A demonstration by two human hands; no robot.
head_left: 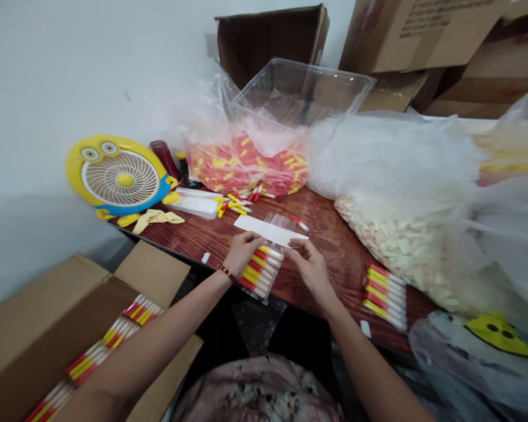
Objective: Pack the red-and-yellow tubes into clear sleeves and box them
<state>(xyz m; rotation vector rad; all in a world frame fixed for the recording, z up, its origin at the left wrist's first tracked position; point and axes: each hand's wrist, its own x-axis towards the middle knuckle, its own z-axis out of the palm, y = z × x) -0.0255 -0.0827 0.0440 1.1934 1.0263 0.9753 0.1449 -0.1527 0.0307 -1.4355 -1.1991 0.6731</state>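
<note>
Between my hands lies a clear packet of red-and-yellow capped white sticks (pixel 261 272), marker-like, over the table's front edge. Just above it is a white strip (pixel 264 229), with clear film behind. My left hand (pixel 243 253), with a beaded bracelet at the wrist, is closed at the strip's lower edge beside the packet's top left. With thumb and fingers drawn together, my right hand (pixel 310 266) grips the strip's right end, close to the packet's top right corner. The fingertips partly cover the contact points.
Loose sticks (pixel 233 205) lie before a bag of red and yellow pieces (pixel 250 164). A yellow fan (pixel 125 180) stands left; a bag of pale pieces (pixel 391 234) and another filled packet (pixel 385 296) sit right. An open carton (pixel 48 316) holding packets is lower left.
</note>
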